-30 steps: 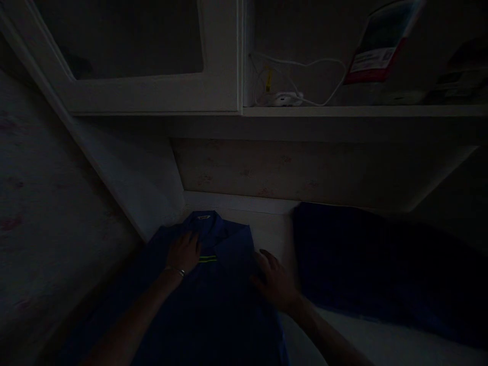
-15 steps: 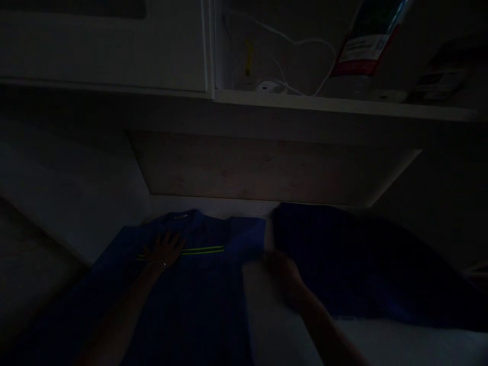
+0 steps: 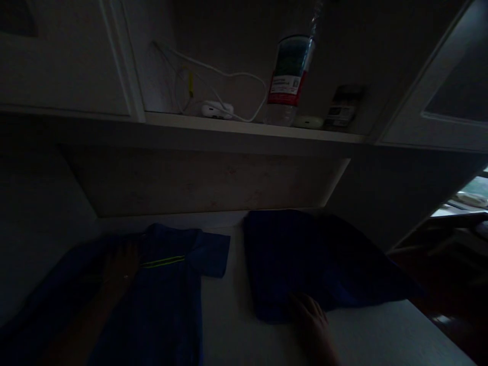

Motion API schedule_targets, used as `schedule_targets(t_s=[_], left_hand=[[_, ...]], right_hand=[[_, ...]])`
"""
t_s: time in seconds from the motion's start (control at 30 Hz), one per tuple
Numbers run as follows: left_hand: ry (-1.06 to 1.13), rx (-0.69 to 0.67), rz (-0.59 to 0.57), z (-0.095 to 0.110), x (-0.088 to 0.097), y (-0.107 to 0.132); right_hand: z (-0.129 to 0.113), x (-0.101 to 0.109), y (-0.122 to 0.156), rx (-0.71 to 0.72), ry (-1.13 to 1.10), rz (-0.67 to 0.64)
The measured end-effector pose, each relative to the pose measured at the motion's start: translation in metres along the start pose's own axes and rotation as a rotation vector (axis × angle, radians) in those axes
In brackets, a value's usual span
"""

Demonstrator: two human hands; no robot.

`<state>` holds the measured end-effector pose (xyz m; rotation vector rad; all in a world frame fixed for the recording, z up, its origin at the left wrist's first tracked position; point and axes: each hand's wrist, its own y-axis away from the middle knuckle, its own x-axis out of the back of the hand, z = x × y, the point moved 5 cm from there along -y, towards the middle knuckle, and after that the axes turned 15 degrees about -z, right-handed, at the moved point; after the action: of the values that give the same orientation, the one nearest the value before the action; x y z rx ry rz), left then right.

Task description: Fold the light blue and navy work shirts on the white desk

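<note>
A blue short-sleeved shirt (image 3: pixel 168 295) with thin yellow-green stripes across the chest lies spread on a white surface. My left hand (image 3: pixel 121 267) rests flat on its upper part, fingers spread, with a bracelet at the wrist. To the right lies a dark blue piece of cloth (image 3: pixel 282 259), bunched towards its right side; its exact kind is too dark to tell. At the near edge of that cloth, my right hand (image 3: pixel 312 320) touches it with fingers apart and slightly bent. Its thumb is hard to make out in the dim light.
Over the white tabletop (image 3: pixel 224 325) runs a shelf (image 3: pixel 251 127). On it are a white cable (image 3: pixel 232 74), a white plug-like device (image 3: pixel 217 109), a labelled plastic bottle (image 3: pixel 287 76) and a dark jar (image 3: pixel 341 109). Cabinet doors flank the shelf; a window shows far right.
The view has turned to the right. My right hand has moved from beside the shirt's sleeve to the dark blue cloth's near edge. My left hand stays on the shirt.
</note>
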<state>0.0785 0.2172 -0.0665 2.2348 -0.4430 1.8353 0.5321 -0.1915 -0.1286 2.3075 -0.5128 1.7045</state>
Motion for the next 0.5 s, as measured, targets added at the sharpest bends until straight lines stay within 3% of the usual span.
schedule_targets(t_s=[0.13,0.23,0.4,0.5], left_hand=[[-0.120,-0.058,-0.039,0.054,0.034,0.034],[-0.024,-0.161,-0.092,0.107,0.050,0.074],[0.618,-0.305,-0.461,0.201,0.053,0.165],[1.101,-0.311,-0.617,0.240,0.047,0.211]], right_hand=[[-0.025,0.037,-0.007,-0.037,0.026,-0.115],[-0.036,0.062,-0.016,-0.013,0.051,-0.235],[-0.045,0.081,-0.028,0.123,0.133,-0.252],[-0.048,0.088,-0.026,0.160,0.083,-0.259]])
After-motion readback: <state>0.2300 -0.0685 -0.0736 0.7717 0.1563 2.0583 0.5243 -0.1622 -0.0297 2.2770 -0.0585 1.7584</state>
